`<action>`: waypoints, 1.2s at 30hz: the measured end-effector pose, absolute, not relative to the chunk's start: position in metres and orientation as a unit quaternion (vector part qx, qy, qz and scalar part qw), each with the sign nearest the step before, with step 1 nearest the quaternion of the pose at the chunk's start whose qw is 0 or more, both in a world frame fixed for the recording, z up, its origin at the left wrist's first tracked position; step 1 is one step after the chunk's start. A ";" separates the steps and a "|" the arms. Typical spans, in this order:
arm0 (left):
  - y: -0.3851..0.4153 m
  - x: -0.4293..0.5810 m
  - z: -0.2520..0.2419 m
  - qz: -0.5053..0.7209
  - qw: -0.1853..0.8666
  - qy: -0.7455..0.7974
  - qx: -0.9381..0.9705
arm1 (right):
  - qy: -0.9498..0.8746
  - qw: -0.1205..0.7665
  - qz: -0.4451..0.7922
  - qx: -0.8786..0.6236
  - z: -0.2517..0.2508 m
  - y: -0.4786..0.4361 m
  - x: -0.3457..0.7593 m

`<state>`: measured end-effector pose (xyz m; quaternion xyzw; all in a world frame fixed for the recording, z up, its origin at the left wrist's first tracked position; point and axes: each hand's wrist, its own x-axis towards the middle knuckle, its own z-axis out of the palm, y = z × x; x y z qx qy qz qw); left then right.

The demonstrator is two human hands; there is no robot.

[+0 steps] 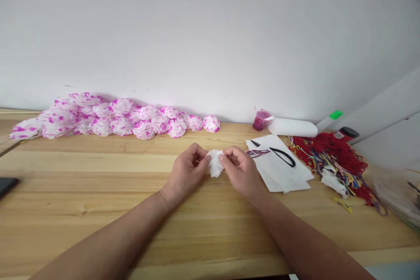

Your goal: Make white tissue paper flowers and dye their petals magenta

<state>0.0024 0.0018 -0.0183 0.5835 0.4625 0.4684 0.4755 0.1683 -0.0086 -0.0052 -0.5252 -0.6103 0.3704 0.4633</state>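
Both hands meet over the middle of the wooden table (98, 192). My left hand (187, 167) and my right hand (240, 168) each pinch one side of a small white crumpled tissue-paper piece (215, 162), held just above the tabletop. The fingers of both hands are closed on the paper's edges. The paper looks gathered in the middle and fanned out.
A row of several white-and-pink paper flowers (114, 120) lies along the wall. To the right are white paper sheets (282, 170) with black scissors (282, 156), a pink cup (261, 120), a white bottle (292, 127) and a red mesh with coloured ties (334, 157). A dark phone (6, 184) lies at the left edge.
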 end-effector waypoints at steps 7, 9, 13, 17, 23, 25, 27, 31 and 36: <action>0.003 0.003 -0.017 0.490 0.435 0.459 0.600 | -0.552 0.484 0.459 -0.500 -0.004 -0.007 0.166; -0.001 0.004 -0.014 0.486 0.417 0.454 0.619 | -0.559 0.483 0.452 -0.500 -0.004 -0.007 0.166; -0.004 0.004 -0.009 0.485 0.458 0.430 0.608 | -0.565 0.500 0.428 -0.498 -0.008 -0.004 0.172; 0.002 0.002 -0.006 0.524 0.535 0.402 0.527 | -0.574 0.519 0.415 -0.479 -0.010 0.003 0.181; 0.009 0.000 -0.007 0.578 0.559 0.376 0.461 | -0.599 0.507 0.419 -0.457 -0.007 0.006 0.190; 0.007 0.000 -0.004 0.587 0.565 0.359 0.455 | -0.606 0.500 0.419 -0.455 -0.007 0.007 0.191; 0.006 0.000 0.000 0.597 0.571 0.348 0.442 | -0.609 0.495 0.416 -0.459 -0.008 0.007 0.192; 0.007 0.000 0.003 0.613 0.586 0.334 0.411 | -0.618 0.494 0.402 -0.461 -0.010 0.008 0.193; 0.009 0.000 0.000 0.594 0.622 0.310 0.406 | -0.698 0.460 0.317 -0.448 -0.003 0.000 0.194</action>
